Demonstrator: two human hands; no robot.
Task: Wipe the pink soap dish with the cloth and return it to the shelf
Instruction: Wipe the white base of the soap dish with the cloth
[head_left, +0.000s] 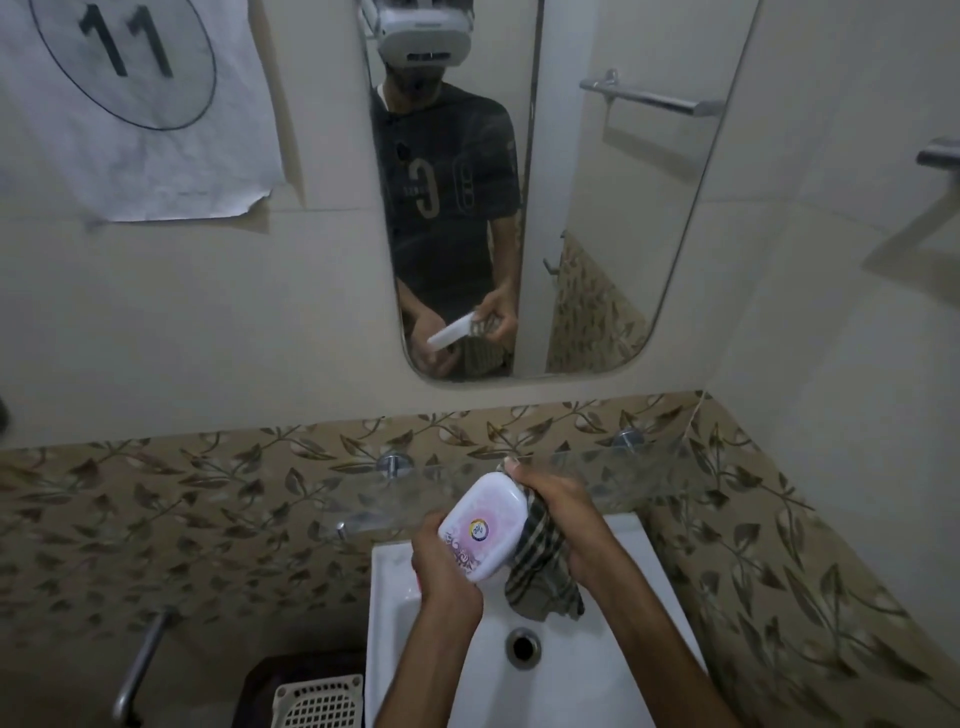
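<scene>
1. Soap dish (480, 525): pink-white box w/ lid on, held tilted in the air above the sink (587, 670), just in front of the glass shelf (597, 475). Contents can't be seen, lid is closed.
2. Left hand (441, 564): fingers curled round the near end of the dish, gripping it from below/left.
3. Right hand (563, 512): curled round the checked cloth (543, 558), pressing it vs the far right edge of the dish; thumb tip up at the dish's top corner. Loose end of cloth hangs down over the sink.
4. Sink: white basin, drain hole (523, 646) near its middle, right below the cloth. Nothing lying in the basin that I can see; near edge cut off by frame bottom.
5. Shelf: clear glass, on two metal mounts, behind the sink vs the leaf-pattern tiles; hard to make out as it's see-thru.
6. Basket (319, 701): white plastic, left of the sink & lower, bottom cut off; contents not visible.
7. Mirror (524, 197) above the sink reflects the person, both hands, dish & cloth.
8. Paper sheet (130, 109) marked "11" up left of the mirror, top cut off.
9. Metal bar (140, 670) left of the sink, lower end out of frame.
</scene>
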